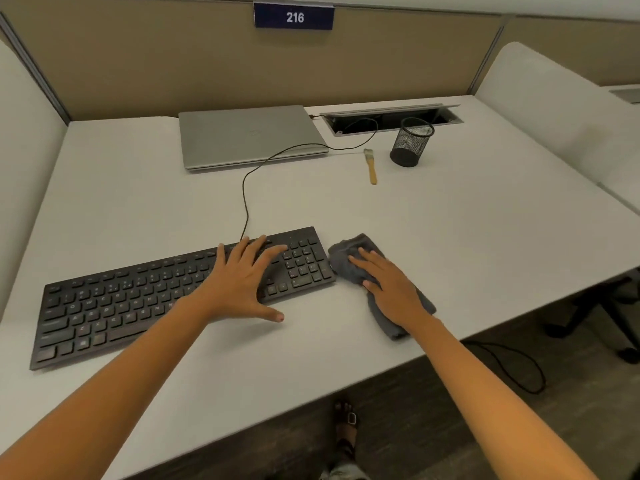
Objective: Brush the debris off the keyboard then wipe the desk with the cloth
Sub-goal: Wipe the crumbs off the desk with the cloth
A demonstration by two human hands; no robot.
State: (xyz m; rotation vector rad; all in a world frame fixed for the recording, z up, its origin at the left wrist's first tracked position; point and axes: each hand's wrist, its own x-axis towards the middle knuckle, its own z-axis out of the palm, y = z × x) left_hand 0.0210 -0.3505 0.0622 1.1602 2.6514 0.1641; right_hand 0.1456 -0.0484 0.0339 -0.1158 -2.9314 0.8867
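A black keyboard (131,303) lies slanted on the white desk (467,220), near its front edge. My left hand (242,282) rests flat on the keyboard's right part with fingers spread and the thumb on the desk. Just right of the keyboard a grey cloth (346,258) lies crumpled on the desk. My right hand (391,289) presses down on the cloth with straight fingers. A small brush (371,167) with a wooden handle lies further back, beside the pen cup, and no hand touches it.
A closed silver laptop (249,136) sits at the back. The keyboard cable (246,192) runs across the desk to an open cable tray (391,116). A black mesh pen cup (410,142) stands right of the brush. Partition walls surround the desk.
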